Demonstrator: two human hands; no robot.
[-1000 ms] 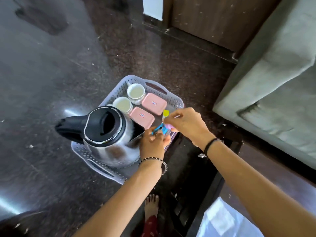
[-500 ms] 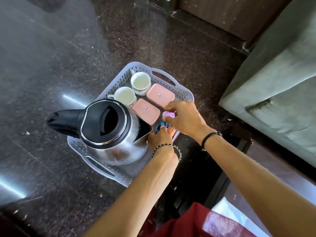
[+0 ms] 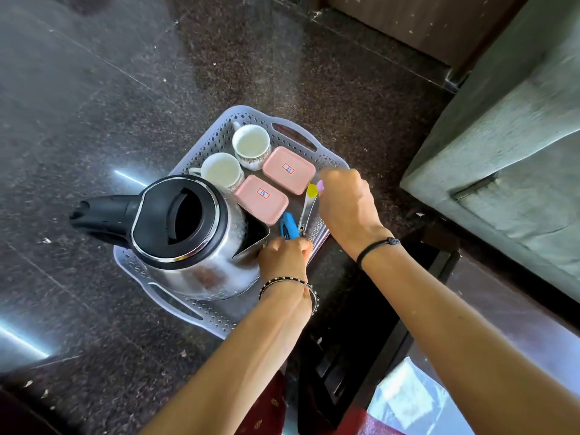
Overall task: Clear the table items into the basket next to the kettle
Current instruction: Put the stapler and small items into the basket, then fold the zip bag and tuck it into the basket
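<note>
Along the right edge of the pale grey perforated plastic basket, we kept both hands low so the small things went down flat in the one free strip. Our right hand pinched the yellow-ended, lilac-tipped metal spoons; our left hand was curled shut at the near end of a blue-handled tool. The steel kettle with a black lid filled the near left, two white cups and two pink lidded boxes the far part.

Beaded bracelet on left wrist; black cord band on right.
</note>
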